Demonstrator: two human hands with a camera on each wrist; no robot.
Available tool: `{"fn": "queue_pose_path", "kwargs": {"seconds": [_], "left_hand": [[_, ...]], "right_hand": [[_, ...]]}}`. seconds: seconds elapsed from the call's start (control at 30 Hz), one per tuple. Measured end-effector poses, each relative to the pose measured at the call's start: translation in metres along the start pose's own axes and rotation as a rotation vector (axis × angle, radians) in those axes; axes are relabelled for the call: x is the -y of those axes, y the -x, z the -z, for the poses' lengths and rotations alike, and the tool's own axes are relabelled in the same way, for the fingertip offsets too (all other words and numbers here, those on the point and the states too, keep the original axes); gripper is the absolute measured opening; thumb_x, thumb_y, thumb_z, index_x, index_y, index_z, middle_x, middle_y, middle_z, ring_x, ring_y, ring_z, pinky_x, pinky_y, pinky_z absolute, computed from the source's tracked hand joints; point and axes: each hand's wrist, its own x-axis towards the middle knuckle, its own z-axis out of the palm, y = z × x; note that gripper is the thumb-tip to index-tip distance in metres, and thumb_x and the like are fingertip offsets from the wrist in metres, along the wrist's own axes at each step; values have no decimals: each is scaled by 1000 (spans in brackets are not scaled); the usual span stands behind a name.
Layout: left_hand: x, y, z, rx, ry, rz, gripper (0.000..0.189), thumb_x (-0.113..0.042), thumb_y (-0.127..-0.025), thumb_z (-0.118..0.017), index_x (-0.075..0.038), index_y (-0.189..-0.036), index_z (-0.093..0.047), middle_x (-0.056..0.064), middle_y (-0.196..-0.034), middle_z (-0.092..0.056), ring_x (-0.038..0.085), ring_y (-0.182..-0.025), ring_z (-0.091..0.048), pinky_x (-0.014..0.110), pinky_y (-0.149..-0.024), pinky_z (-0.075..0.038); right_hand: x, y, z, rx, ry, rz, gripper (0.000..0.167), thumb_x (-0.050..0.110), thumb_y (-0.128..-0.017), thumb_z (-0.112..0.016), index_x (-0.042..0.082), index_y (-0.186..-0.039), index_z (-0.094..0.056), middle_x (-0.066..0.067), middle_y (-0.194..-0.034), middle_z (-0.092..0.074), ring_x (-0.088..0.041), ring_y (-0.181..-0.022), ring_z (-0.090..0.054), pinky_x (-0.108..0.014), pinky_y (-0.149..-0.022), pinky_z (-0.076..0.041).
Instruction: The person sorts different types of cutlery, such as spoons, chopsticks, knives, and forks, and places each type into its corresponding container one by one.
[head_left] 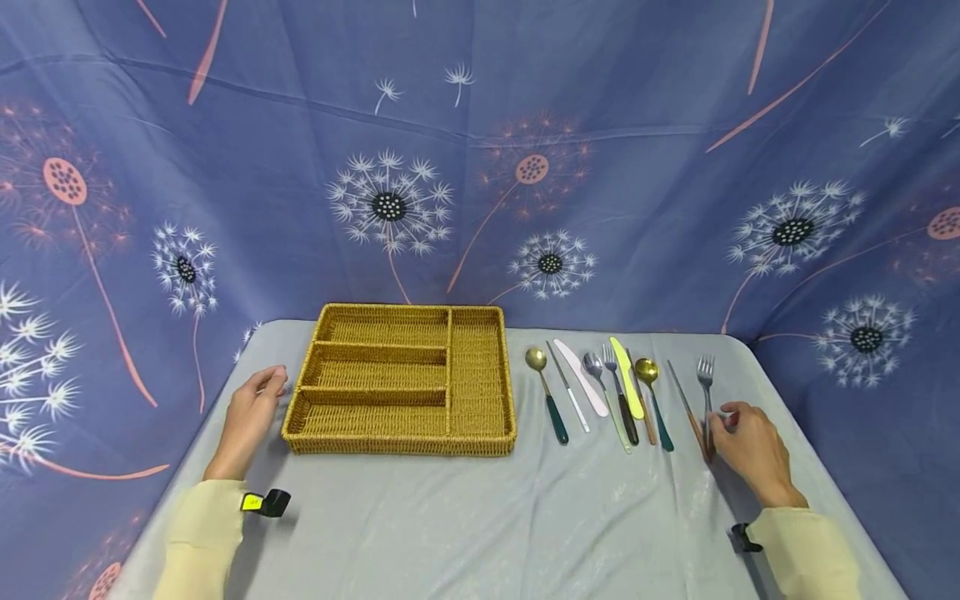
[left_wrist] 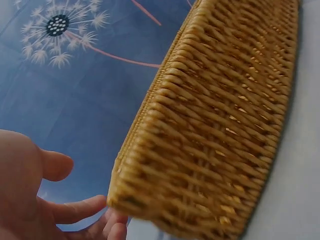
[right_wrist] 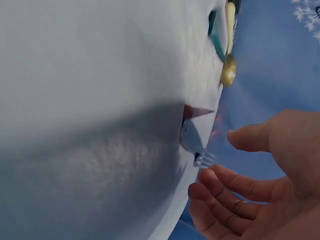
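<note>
At the left of the table [head_left: 405,533], the left hand [head_left: 251,414] is poised beside the woven tray [head_left: 397,446], thumb and fingers apart, gripping nothing; whether a fingertip touches the rim cannot be told. The tray has three compartments at left and one long one at right; the cutlery lies outside it, farther right. From left to right run a gold spoon [head_left: 536,358], a thin white-handled piece [head_left: 577,408], a pale knife [head_left: 581,377], a silver spoon [head_left: 592,364], a black-handled fork [head_left: 628,421], a yellow knife [head_left: 628,379], a brown-handled piece [head_left: 649,425], a second gold spoon [head_left: 647,369], a slim knife [head_left: 682,396] and a silver fork [head_left: 707,371]. The right hand [head_left: 750,446] is close to this last fork, thumb and fingers parted with nothing held. The step in hand appears to be a reach, before any grasp; the next move would call for a pinch on the fork's handle. Pale grey, wrinkled cloth covers the table; blue hangings [head_left: 645,167] with dandelions enclose its far, left and right sides.
</note>
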Motion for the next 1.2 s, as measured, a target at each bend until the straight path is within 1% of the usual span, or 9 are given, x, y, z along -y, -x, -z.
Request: {"fn": "queue_pose_path", "kwargs": {"seconds": [0.13, 0.2, 0.37, 0.5, 0.63, 0.77, 0.97, 1.1, 1.2], "left_hand": [[-7, -10, -7, 30, 51, -12, 68, -48, -117, -30, -4, -168, -34, 27, -162, -46, 44, -142, -52, 55, -117, -45], [-10, -14, -11, 33, 53, -12, 66, -47, -117, -29, -5, -168, -33, 25, -165, -43, 44, -146, -49, 56, -119, -43], [-11, -23, -19, 19, -11, -31, 71, -52, -116, -30, -4, -168, -35, 28, -167, -39, 49, -152, -39, 64, -124, -34], [-6, -29, -26, 60, -75, -55, 75, -54, -116, -26, -1, -169, -28, 33, -166, -36, 52, -153, -35, 67, -124, -32], [2, -31, -31, 89, -106, -44, 76, -53, -116, -21, 1, -169, -25, 34, -167, -33, 53, -155, -30, 66, -126, -28], [8, -30, -32, 69, -92, -52, 74, -52, -117, -23, 1, -168, -28, 32, -167, -34, 51, -155, -30, 64, -128, -27], [10, -30, -33, 50, -55, -72, 73, -52, -117, -28, 1, -167, -32, 31, -166, -38, 50, -155, -34, 63, -127, -29], [12, -32, -34, 49, -51, -71, 74, -54, -116, -28, 0, -167, -32, 30, -167, -37, 49, -155, -33, 62, -128, -29], [12, -32, -34, 50, -43, -73, 75, -55, -116, -29, -1, -167, -32, 28, -168, -36, 48, -156, -32, 62, -128, -28]], "right_hand": [[-7, -11, -3, 44, 1, -34, 44, 23, -104, -67, -18, -120, -62, -24, -91, -67, -35, -75, -65, -39, -55, -47], [-9, -14, -6, 61, -6, -47, 45, 23, -103, -68, -19, -120, -62, -23, -88, -67, -33, -73, -65, -38, -55, -47], [-12, -19, -11, 62, -14, -39, 42, 20, -101, -73, -18, -117, -62, -17, -82, -65, -28, -69, -62, -34, -55, -45], [-12, -19, -12, 49, -17, -18, 38, 17, -100, -74, -16, -115, -63, -15, -80, -66, -29, -70, -63, -34, -56, -45], [-11, -18, -13, 59, -33, -32, 36, 15, -100, -72, -16, -115, -63, -17, -82, -67, -33, -72, -65, -35, -57, -47], [-8, -18, -15, 45, -36, -63, 34, 14, -99, -70, -15, -115, -63, -20, -85, -69, -38, -77, -67, -39, -61, -48], [-3, -19, -16, 40, -38, -106, 34, 13, -99, -69, -15, -116, -63, -22, -86, -69, -42, -81, -67, -43, -63, -49], [-3, -20, -16, 46, -31, -122, 34, 13, -99, -68, -16, -117, -62, -22, -86, -69, -44, -83, -68, -51, -67, -52], [-4, -21, -15, 55, -20, -135, 35, 14, -98, -67, -15, -116, -62, -21, -86, -69, -44, -83, -68, -51, -67, -52]]}}
